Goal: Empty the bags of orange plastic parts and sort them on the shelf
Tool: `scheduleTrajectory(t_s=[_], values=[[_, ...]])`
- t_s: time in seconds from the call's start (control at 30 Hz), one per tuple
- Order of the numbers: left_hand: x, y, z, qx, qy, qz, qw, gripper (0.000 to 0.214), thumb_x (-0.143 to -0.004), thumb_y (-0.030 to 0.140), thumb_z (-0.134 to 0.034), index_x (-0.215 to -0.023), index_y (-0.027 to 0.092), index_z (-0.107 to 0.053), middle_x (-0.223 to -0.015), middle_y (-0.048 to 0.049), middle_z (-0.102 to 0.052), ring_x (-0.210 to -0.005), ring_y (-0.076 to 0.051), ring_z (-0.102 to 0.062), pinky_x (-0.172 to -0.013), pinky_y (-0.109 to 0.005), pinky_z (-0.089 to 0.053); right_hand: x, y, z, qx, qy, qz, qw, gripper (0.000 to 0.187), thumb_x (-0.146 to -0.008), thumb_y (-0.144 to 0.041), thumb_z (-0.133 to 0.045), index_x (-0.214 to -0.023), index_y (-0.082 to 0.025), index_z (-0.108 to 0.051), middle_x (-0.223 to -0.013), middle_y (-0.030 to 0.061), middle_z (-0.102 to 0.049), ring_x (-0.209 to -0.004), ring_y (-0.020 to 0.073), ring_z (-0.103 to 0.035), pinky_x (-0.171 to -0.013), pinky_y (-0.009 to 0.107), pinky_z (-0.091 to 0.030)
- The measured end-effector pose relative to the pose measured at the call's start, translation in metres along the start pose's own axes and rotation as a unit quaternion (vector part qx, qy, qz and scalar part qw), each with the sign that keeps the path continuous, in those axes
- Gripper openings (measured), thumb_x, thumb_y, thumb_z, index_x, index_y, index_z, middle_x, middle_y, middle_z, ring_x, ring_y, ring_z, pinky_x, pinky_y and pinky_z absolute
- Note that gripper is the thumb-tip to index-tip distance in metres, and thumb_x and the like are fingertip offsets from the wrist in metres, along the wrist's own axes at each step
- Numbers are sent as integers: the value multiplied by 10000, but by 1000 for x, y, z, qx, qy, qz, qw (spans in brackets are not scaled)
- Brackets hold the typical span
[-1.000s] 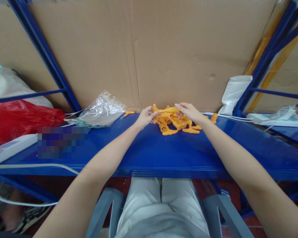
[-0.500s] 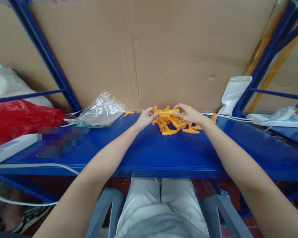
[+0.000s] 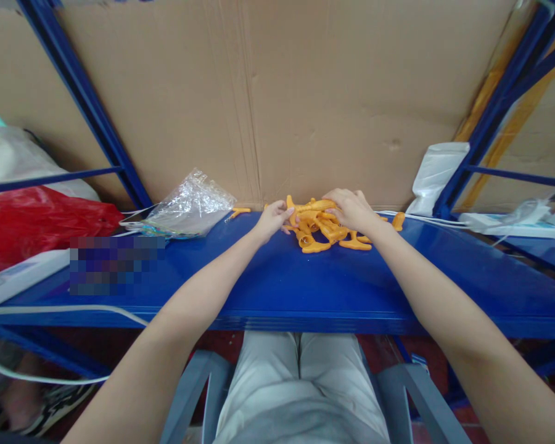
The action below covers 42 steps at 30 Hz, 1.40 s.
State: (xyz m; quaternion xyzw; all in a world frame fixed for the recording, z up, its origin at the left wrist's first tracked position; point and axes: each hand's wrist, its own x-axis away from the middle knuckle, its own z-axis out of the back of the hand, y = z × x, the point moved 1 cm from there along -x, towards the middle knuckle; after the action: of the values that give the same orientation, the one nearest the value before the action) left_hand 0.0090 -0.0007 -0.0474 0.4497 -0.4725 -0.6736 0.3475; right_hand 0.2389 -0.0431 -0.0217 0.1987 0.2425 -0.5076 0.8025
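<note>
A heap of orange plastic parts [image 3: 326,231] lies at the back of the blue shelf [image 3: 282,283], against the cardboard wall. My left hand [image 3: 272,220] is at the heap's left edge, fingers curled and pinching the end of an orange part. My right hand [image 3: 351,209] rests on top of the heap's right side, fingers bent over the parts and gripping one of them. A single orange piece [image 3: 238,211] lies apart to the left, another [image 3: 398,219] to the right.
A crumpled clear plastic bag [image 3: 189,203] lies left of the heap. A red bag [image 3: 32,222] and white cables sit far left. A white pouch [image 3: 437,172] and a power strip [image 3: 494,219] are at the right. Blue rack posts frame the shelf.
The long orange part held between both hands has come down onto the heap. My right hand has moved over the top of the pile; my left hand stays at its left edge.
</note>
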Motion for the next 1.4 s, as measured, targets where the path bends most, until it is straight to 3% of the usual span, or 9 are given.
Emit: scheduleTrajectory(t_s=[0.13, 0.37, 0.5, 0.7, 0.87, 1.23, 1.4], values=[[1, 3, -1, 17, -3, 29, 999, 211, -934, 310, -678, -868, 162, -544, -719, -39, -723, -596, -158, -733, -460, -179, -507, 2, -2, 3, 22, 11, 15, 1000, 355, -914, -208, -469, -1227, -208, -636, -1229, 159, -672, -1137, 336, -573, -907, 470, -397], [3, 3, -2, 12, -8, 12, 1000, 145, -954, 254, -629, -882, 159, -547, -784, -57, -739, -614, -154, -732, -465, -184, -507, 2, -8, 1, 25, 17, 8, 1000, 342, -896, -214, -480, -1213, -168, -602, -1225, 183, -663, -1127, 334, -586, -929, 459, -378], [2, -1, 0, -10, -12, -36, 999, 149, -919, 258, -681, -929, 157, -573, -790, -30, -731, -600, -113, -700, -461, -158, -502, 0, -17, -2, 13, -18, 17, 1000, 388, -939, -351, -517, -1261, -163, -625, -1240, 188, -695, -1164, 351, -590, -969, 481, -357], [-2, -6, 0, -39, -12, -49, 998, 145, -899, 213, -699, -935, 156, -570, -755, -12, -715, -596, -102, -680, -456, -144, -493, -1, -21, -3, 30, -101, 4, 994, 344, -960, -259, -490, -1232, -160, -677, -1249, 170, -717, -1167, 323, -614, -986, 471, -332], [-1, -3, -4, -40, -20, -30, 999, 121, -926, 173, -650, -875, 160, -541, -679, 3, -689, -562, -112, -677, -420, -138, -450, 0, -24, -1, 82, -80, 8, 993, 269, -941, -211, -534, -1153, -139, -683, -1178, 174, -733, -1128, 318, -616, -959, 444, -324], [10, 12, -10, 86, -13, 64, 994, 185, -926, 149, -661, -822, 167, -508, -701, -14, -698, -546, -120, -691, -395, -136, -384, 1, -33, 6, 155, -21, 31, 987, 223, -965, -171, -481, -1113, -144, -646, -1036, 169, -701, -1015, 308, -562, -872, 414, -298], [12, 15, -13, 90, -5, 94, 991, 123, -974, 113, -534, -859, 154, -533, -749, -52, -727, -547, -127, -693, -386, -151, -368, 2, -32, 6, 167, -3, 40, 985, 264, -975, -130, -415, -1078, -174, -655, -996, 137, -691, -977, 281, -535, -853, 406, -289]])
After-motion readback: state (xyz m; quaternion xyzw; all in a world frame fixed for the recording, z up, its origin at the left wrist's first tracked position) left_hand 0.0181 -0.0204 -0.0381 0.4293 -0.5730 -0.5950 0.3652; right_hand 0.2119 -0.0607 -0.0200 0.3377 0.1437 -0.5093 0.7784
